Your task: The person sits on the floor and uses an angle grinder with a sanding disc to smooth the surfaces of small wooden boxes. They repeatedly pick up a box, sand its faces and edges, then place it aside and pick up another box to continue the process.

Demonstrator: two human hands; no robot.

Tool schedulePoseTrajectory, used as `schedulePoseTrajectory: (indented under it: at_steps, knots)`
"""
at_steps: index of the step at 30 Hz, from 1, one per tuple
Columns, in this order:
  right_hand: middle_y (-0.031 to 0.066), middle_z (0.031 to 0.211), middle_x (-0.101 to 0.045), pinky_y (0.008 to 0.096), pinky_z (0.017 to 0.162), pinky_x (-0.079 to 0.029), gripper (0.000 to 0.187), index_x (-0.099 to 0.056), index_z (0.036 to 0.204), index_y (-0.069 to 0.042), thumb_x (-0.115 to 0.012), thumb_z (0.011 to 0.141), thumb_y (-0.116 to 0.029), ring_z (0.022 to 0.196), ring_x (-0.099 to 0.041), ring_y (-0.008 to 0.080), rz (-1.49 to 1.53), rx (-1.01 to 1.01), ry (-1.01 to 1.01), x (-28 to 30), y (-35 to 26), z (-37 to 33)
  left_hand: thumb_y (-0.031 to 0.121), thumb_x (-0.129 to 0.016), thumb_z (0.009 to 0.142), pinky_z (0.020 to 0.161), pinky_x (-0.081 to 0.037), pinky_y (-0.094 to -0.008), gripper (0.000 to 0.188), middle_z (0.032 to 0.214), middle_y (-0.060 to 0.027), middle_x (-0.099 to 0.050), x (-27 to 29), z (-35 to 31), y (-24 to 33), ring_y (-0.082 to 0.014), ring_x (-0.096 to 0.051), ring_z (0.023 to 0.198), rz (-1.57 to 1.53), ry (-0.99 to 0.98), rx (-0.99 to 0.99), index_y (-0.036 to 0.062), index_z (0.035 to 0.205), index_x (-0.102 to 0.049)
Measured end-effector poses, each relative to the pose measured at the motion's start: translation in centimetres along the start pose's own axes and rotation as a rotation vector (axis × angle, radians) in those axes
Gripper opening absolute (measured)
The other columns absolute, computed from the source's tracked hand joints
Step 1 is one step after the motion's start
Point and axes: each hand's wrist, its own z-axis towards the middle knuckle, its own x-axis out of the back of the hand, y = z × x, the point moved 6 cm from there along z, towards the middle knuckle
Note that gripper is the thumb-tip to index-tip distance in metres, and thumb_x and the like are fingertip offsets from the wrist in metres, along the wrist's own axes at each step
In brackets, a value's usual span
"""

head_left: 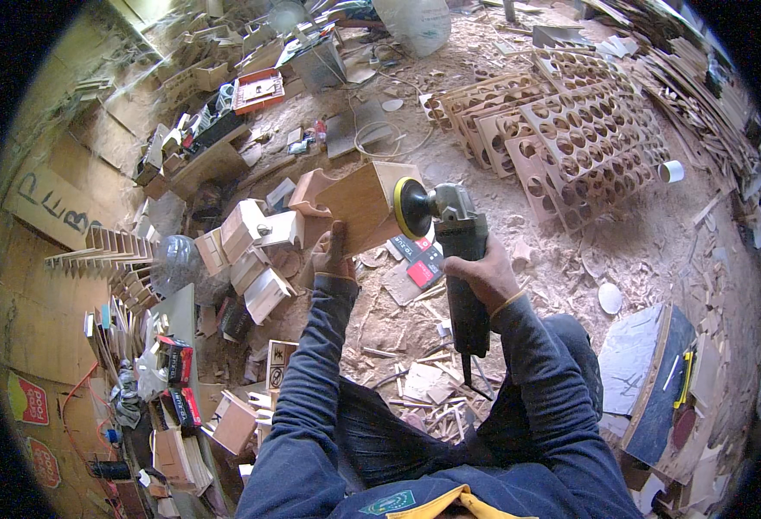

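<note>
My left hand [333, 253] grips a wooden box [359, 208] by its lower left side, holding it up in front of me. The box has a smooth light-brown face turned my way. In my right hand [488, 272] is an angle grinder [468, 324] with a dark body and a metal head, fingers wrapped round its body. Its round pad [411, 208], yellow-backed, stands on edge against the box's right side. Whether the disc is spinning, I cannot tell. The cord runs down from the grinder's lower end between my legs.
Small wooden boxes [263, 229] crowd the left side. Panels full of round holes [571, 130] lie at the far right. Wood scraps [432, 381] and dust cover the floor. A curved board [657, 376] with a yellow cutter [684, 381] lies at the right.
</note>
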Motion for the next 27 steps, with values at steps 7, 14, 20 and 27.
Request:
schedulePoseTrajectory:
  at_steps: [7, 14, 20, 27]
  knots:
    - [0.0065, 0.096, -0.072, 0.0332, 0.078, -0.057, 0.052, -0.067, 0.114, -0.002, -0.088, 0.069, -0.018, 0.085, -0.068, 0.0164, 0.007, -0.01, -0.002, 0.0, 0.4, 0.4, 0.034, -0.075, 0.096, 0.085, -0.055, -0.0306, 0.036, 0.11, -0.0056, -0.071, 0.4, -0.1, -0.5, -0.0162, -0.066, 0.098, 0.046, 0.008, 0.058, 0.0044, 0.114, -0.065]
    - [0.0059, 0.09, -0.07, 0.0319, 0.073, -0.055, 0.042, -0.068, 0.108, -0.002, -0.081, 0.07, -0.013, 0.076, -0.066, 0.0163, -0.019, -0.091, 0.059, 1.7, 1.5, 1.1, 0.034, -0.074, 0.096, 0.086, -0.055, -0.0327, 0.037, 0.11, -0.0096, -0.069, 0.6, 0.5, 0.3, -0.0184, -0.066, 0.097, -0.014, -0.034, 0.035, 0.0021, 0.112, -0.063]
    - [0.0056, 0.084, -0.068, 0.0308, 0.061, -0.054, 0.037, -0.068, 0.104, -0.002, -0.081, 0.071, -0.014, 0.066, -0.064, 0.0165, 0.007, -0.201, 0.151, 3.4, 3.5, 1.9, 0.035, -0.077, 0.094, 0.095, -0.057, -0.0371, 0.05, 0.12, -0.0128, -0.069, 1.1, 0.5, 0.9, -0.0225, -0.069, 0.109, -0.205, -0.046, -0.004, -0.0012, 0.124, -0.061]
    - [0.0065, 0.089, -0.069, 0.0316, 0.067, -0.054, 0.045, -0.067, 0.108, -0.001, -0.083, 0.069, -0.016, 0.073, -0.065, 0.0169, -0.031, -0.045, 0.146, 2.8, 1.9, 1.4, 0.037, -0.076, 0.094, 0.097, -0.057, -0.0349, 0.055, 0.125, -0.0133, -0.068, -0.1, -0.2, 1.2, -0.0221, -0.068, 0.112, -0.215, -0.019, -0.017, -0.0021, 0.128, -0.059]
